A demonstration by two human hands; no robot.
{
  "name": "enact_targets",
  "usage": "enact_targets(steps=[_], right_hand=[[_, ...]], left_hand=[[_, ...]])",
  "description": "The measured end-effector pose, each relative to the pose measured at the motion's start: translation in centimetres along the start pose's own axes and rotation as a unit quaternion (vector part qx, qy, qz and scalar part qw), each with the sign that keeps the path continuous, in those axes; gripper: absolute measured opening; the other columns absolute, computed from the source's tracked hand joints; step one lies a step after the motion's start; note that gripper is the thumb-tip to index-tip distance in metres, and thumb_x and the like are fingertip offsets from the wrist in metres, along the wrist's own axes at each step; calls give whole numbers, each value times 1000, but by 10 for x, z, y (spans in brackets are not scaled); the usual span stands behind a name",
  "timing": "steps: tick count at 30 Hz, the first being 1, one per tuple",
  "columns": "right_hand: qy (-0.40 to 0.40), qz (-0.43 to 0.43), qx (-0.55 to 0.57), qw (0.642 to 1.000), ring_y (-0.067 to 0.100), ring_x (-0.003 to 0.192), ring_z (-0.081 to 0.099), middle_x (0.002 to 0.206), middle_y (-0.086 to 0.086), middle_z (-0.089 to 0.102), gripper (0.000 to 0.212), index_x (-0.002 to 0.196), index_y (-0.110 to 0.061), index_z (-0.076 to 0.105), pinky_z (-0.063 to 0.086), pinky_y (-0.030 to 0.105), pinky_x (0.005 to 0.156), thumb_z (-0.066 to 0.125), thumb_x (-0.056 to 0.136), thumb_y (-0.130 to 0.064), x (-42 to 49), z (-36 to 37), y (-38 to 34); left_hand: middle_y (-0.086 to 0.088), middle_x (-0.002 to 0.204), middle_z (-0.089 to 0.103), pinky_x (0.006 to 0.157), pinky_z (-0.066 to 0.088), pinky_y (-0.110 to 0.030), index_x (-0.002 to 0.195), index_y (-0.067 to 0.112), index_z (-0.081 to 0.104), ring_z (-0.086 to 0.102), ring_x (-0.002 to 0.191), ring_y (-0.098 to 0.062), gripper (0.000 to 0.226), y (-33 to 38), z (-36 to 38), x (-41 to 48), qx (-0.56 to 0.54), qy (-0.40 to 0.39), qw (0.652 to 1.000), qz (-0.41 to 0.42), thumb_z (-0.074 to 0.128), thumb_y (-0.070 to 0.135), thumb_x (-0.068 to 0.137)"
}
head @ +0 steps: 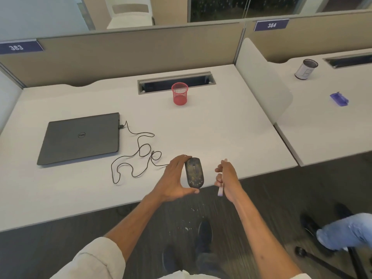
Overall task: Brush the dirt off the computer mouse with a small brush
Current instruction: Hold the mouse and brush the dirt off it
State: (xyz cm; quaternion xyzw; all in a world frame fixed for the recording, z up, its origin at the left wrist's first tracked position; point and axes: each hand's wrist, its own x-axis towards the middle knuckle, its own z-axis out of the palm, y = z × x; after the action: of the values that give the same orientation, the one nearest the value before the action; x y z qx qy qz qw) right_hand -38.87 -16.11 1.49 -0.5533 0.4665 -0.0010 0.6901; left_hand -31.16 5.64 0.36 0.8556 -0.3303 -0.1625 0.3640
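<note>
Surface: white desk, bounded behind by a beige partition bearing number plate "383".
Laptop: dark grey, lid closed, lying flat on the left part of the surface.
Left hand: clamped on the computer mouse, fingers over its far end and thumb under its near end.
Right hand: curled round the small brush, just right of the mouse and apart from it.
Computer mouse: black, wired, held up over the near edge of the surface with its top towards the camera; pale specks of dirt across its rear half.
Cable: thin, black, lying in loose loops on the surface from the mouse to the laptop's right edge.
Pen cup: red mesh, upright, near the cable slot at the back of the surface.
Small brush: only a pale handle end shows, sticking out below the right hand; bristles hidden.
Floor: dark carpet, a few pale crumbs scattered below the mouse.
</note>
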Motion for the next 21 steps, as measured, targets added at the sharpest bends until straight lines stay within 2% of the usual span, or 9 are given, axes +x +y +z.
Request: enact_targets(steps=[2,4,5,7,10,13,17,21], right_hand=[[4,-37,-9,999,20,79,63,100,11,65,37,100,-11,67,56,33,69,47,117,-38,-10,-4,0],[19,-82,-33,996,20,104,64,113,-4,71,37,97,-14,81,52,40,91,56,114,-35,-23,-10,0],[35,-99,-40,994,18,105,62,113,-11,72,35,97,-18,85,50,39,93,59,113,-34,-30,-13,0],[68,-125,-32,989,18,93,65,99,-8,75,28,97,-26,88,56,35,82,64,111,-33,-42,-21,0],[99,-157,-2,983,19,74,73,83,1,81,22,98,-25,87,63,26,63,69,108,-34,-62,-33,1],[115,-193,7,974,17,62,76,85,0,84,21,102,-21,86,63,23,57,70,107,-34,-80,-42,1],[75,-215,22,974,23,61,78,90,2,87,21,105,-17,86,61,23,53,71,108,-32,-100,-44,3],[67,-213,-1,975,19,53,74,88,1,87,22,102,-16,86,55,21,49,71,107,-31,-107,-37,11]], left_hand=[[14,168,35,131,35,-42,163,37,29,35,155,-11,119,-2,0,-8,-1,-9,1000,4,92,73,68],[14,168,33,131,34,-42,163,37,28,33,156,-12,119,-4,2,-17,-1,-14,1000,12,92,72,68],[14,168,33,131,34,-42,163,38,28,33,156,-11,119,-5,3,-21,-1,-15,1000,16,92,72,69],[15,167,33,130,35,-42,162,37,28,34,155,-11,119,-5,5,-29,0,-15,1000,22,91,73,68],[13,168,34,131,35,-43,162,36,28,34,157,-12,120,-6,7,-39,7,-11,999,31,89,77,68],[12,170,32,133,31,-43,164,35,28,29,161,-13,121,-8,9,-51,16,-12,999,36,86,81,69],[11,173,29,135,27,-44,167,33,25,21,165,-12,122,-8,14,-62,21,-16,999,41,85,81,72],[11,176,25,137,24,-46,169,34,21,17,167,-12,123,-3,21,-69,26,-25,999,33,82,84,73]])
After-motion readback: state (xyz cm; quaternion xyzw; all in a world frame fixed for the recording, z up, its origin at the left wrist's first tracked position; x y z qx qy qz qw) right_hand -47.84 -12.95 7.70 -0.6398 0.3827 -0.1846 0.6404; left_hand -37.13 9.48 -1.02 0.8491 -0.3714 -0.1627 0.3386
